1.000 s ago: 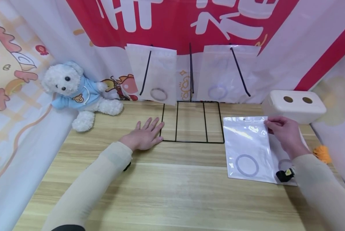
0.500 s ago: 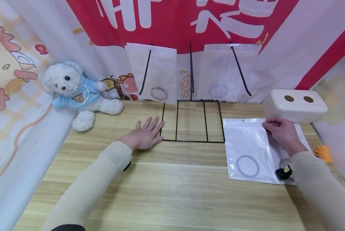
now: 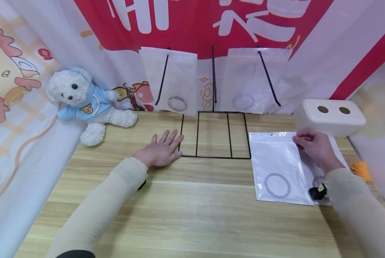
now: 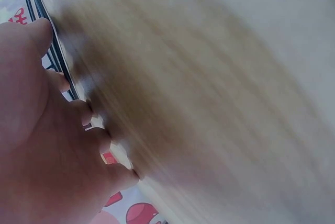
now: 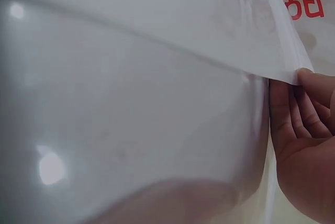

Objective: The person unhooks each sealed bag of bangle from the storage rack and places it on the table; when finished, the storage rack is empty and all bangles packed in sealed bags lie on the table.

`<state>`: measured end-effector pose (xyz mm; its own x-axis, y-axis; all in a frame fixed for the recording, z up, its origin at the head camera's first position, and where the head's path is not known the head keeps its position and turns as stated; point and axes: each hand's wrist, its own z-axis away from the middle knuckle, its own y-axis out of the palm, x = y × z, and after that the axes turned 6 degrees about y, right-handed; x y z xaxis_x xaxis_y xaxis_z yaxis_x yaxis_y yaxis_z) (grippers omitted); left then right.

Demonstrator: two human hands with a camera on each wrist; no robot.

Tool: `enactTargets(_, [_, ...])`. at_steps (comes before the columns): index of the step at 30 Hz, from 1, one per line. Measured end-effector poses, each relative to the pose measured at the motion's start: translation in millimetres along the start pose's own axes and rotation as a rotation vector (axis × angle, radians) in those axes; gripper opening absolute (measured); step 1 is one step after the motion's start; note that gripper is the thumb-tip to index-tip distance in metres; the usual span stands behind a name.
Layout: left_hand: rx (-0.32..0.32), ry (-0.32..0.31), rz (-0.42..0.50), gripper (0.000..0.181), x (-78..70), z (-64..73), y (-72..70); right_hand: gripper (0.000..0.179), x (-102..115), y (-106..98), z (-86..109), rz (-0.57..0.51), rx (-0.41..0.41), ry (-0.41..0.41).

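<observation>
On the right of the table, my right hand (image 3: 314, 147) pinches the upper right edge of a white zip bag (image 3: 271, 161) that has a ring showing near its bottom. A second bag (image 3: 335, 147) lies partly beneath it, half hidden by my hand and wrist. In the right wrist view, the thumb and fingers of my right hand (image 5: 306, 124) grip the edge of the bag (image 5: 157, 88). My left hand (image 3: 158, 149) lies spread on the table, its fingertips at the left side of the black wire rack (image 3: 222, 157). In the left wrist view, my left hand (image 4: 57, 130) has its fingers extended.
Two similar bags hang on the rack's prongs, a left bag (image 3: 179, 79) and a right bag (image 3: 244, 77). Back right stands a white box with two holes (image 3: 331, 120), near an orange bundle (image 3: 361, 171). A plush dog (image 3: 92, 104) sits at the back left.
My right hand has shifted slightly left with the pinched bag, and its upper edge has come down a little. The left hand stays on the table beside the rack.
</observation>
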<state>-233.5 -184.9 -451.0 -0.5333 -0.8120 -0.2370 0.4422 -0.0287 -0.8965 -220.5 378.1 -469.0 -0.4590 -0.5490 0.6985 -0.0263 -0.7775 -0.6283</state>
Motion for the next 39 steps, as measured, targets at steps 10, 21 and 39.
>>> enactTargets(10, [0.01, -0.013, -0.015, 0.075, 1.3, -1.4, 1.7, 0.051, 4.4, -6.9, 7.0, 0.073, -0.005, -0.041])
enactTargets(21, [0.01, -0.008, 0.005, 0.074, 1.1, -1.3, 0.3, 0.06, 16.7, -28.9, 18.5, -0.083, 0.017, -0.077])
enactTargets(39, [0.016, -0.009, -0.009, 0.074, -0.9, 2.9, 0.8, 0.058, 107.5, -33.5, 57.0, -0.437, -0.105, -0.239])
